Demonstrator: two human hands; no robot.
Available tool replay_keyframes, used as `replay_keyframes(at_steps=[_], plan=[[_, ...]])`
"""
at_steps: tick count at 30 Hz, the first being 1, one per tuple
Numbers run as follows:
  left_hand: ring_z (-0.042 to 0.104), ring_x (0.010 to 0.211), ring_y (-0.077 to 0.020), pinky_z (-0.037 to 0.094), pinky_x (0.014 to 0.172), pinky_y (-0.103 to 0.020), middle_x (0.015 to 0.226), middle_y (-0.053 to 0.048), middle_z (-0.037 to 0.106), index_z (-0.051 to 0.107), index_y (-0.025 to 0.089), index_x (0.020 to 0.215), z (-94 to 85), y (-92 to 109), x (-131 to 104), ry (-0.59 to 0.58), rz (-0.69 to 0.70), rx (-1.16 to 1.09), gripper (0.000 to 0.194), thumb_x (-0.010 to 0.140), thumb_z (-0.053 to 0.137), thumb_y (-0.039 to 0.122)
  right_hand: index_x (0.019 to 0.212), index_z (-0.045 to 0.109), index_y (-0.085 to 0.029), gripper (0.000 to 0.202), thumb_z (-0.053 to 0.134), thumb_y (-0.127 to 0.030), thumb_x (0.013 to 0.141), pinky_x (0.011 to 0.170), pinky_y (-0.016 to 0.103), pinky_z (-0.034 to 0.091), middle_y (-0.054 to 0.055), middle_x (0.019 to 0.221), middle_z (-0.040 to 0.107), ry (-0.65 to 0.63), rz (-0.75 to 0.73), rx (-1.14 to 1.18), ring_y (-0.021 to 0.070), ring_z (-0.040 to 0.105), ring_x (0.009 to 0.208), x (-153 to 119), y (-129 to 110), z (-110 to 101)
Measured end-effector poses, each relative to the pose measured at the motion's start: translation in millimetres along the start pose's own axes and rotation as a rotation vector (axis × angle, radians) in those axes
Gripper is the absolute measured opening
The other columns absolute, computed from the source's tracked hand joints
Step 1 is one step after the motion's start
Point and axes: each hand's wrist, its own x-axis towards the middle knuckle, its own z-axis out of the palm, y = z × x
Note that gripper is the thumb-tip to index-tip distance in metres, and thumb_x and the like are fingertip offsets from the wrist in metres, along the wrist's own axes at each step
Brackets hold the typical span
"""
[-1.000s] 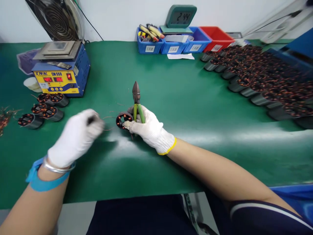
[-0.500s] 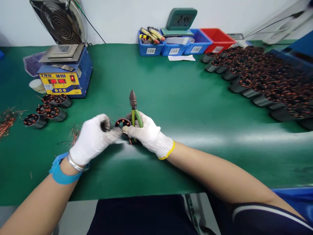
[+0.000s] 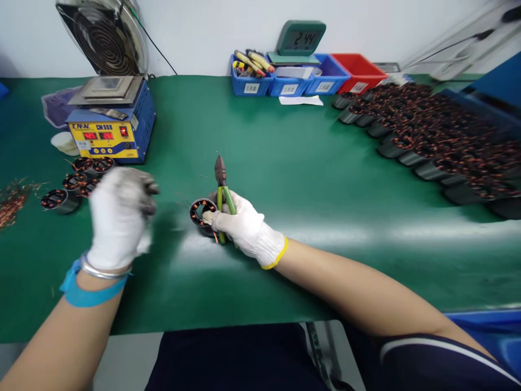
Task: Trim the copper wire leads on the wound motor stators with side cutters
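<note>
My right hand (image 3: 246,221), in a white glove with a yellow cuff, is closed around green-handled cutting pliers (image 3: 220,172), jaws pointing away from me. Its thumb also grips the rim of a dark round motor stator (image 3: 202,228) with copper windings, and a copper wire end sticks out below. My left hand (image 3: 118,217), gloved with dark fingertips, is apart from the stator. Motion smears its fingers, so I cannot make out whether they hold anything. Beyond it stand several stators (image 3: 60,201), one partly hidden by the glove.
Cut copper wire scraps (image 3: 13,205) lie at the far left. A blue and yellow CM 558 heating unit (image 3: 109,136) stands behind the left stators, with a fan (image 3: 103,41) behind. Blue bins (image 3: 251,87) and a red bin (image 3: 358,70) line the back. Many stators (image 3: 431,165) fill the right.
My left hand has moved away from the stator, to the left and slightly up. My right hand keeps its hold on the pliers and stator.
</note>
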Motion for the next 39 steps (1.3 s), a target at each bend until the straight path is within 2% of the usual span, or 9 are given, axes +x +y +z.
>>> replay_keyframes(at_steps=[5,9,12,15,17,20,23,28,39], plan=[[0.068,0.084,-0.0223,0.055,0.073,-0.032,0.097,-0.009,0.074,0.068,0.014,0.100,34.4,-6.1,-15.7,-0.415,-0.293,-0.101,0.049,0.070,0.075,0.051,0.088,0.047,-0.022,0.038,0.075,-0.034,0.065,0.046,0.021,0.045,-0.008,0.064,0.053,0.058,0.086,0.027,0.0079,0.050,0.050,-4.1,-3.3,5.8],[0.069,0.090,-0.0252,0.055,0.080,-0.033,0.096,-0.007,0.076,0.074,0.016,0.098,22.3,-5.7,-5.6,-0.676,-0.363,-0.055,0.041,0.073,0.072,0.048,0.091,0.048,-0.021,0.038,0.075,-0.033,0.067,0.051,0.024,0.048,-0.007,0.066,0.055,-0.104,0.162,-0.134,0.0088,0.053,0.052,-6.6,-12.2,-5.7],[0.069,0.093,-0.0264,0.054,0.084,-0.033,0.100,-0.006,0.075,0.077,0.019,0.097,8.1,-4.5,4.8,-0.856,-0.248,0.207,0.035,0.075,0.068,0.045,0.100,0.051,-0.019,0.032,0.067,-0.032,0.075,0.062,0.030,0.052,-0.002,0.079,0.060,-0.130,0.027,-0.332,0.0132,0.060,0.063,0.0,-17.5,-26.6],[0.067,0.099,-0.0272,0.051,0.092,-0.033,0.110,-0.006,0.072,0.077,0.019,0.101,3.3,-4.0,9.5,-0.844,-0.107,0.394,0.039,0.075,0.066,0.047,0.107,0.055,-0.018,0.026,0.054,-0.027,0.083,0.075,0.034,0.050,0.005,0.095,0.065,-0.063,-0.194,-0.727,0.0181,0.063,0.081,5.9,-25.2,-45.4],[0.066,0.106,-0.0286,0.050,0.097,-0.035,0.123,-0.008,0.068,0.069,0.018,0.120,3.5,-6.2,10.2,-0.831,-0.151,0.354,0.055,0.074,0.069,0.048,0.114,0.057,-0.017,0.030,0.049,-0.026,0.086,0.077,0.035,0.047,0.008,0.104,0.067,-0.016,-0.321,-1.093,0.0220,0.062,0.090,5.7,-33.3,-52.2],[0.057,0.124,-0.0295,0.046,0.104,-0.038,0.143,-0.013,0.054,0.045,0.015,0.144,5.3,-14.9,8.9,-0.867,-0.282,0.034,0.079,0.075,0.071,0.041,0.121,0.059,-0.018,0.036,0.047,-0.025,0.088,0.077,0.037,0.042,0.010,0.103,0.067,-0.001,-0.484,-1.661,0.0284,0.059,0.096,1.6,-46.9,-54.6],[0.052,0.130,-0.0297,0.044,0.106,-0.042,0.146,-0.021,0.048,0.024,0.010,0.153,9.0,-25.3,4.9,-0.881,-0.378,-0.351,0.088,0.080,0.069,0.030,0.125,0.059,-0.021,0.037,0.043,-0.026,0.091,0.065,0.034,0.038,0.008,0.097,0.067,-0.026,-0.418,-2.049,0.0282,0.060,0.085,-2.7,-55.5,-52.6],[0.058,0.124,-0.0307,0.043,0.105,-0.048,0.141,-0.023,0.053,0.005,0.015,0.156,15.1,-28.9,-0.6,-0.850,-0.493,-0.522,0.093,0.085,0.064,0.020,0.144,0.038,-0.030,0.048,0.031,-0.028,0.097,0.048,0.028,0.026,0.007,0.115,0.063,-0.011,-0.166,-2.225,0.0209,0.061,0.066,-9.9,-56.3,-45.1],[0.050,0.132,-0.0304,0.037,0.111,-0.046,0.147,-0.021,0.045,0.007,0.011,0.156,17.0,-24.0,-1.3,-0.887,-0.370,-0.477,0.087,0.086,0.057,0.017,0.147,0.031,-0.028,0.053,0.035,-0.023,0.094,0.050,0.029,0.031,0.012,0.127,0.053,-0.001,-0.182,-2.275,0.0228,0.060,0.079,-15.2,-64.4,-18.0]])
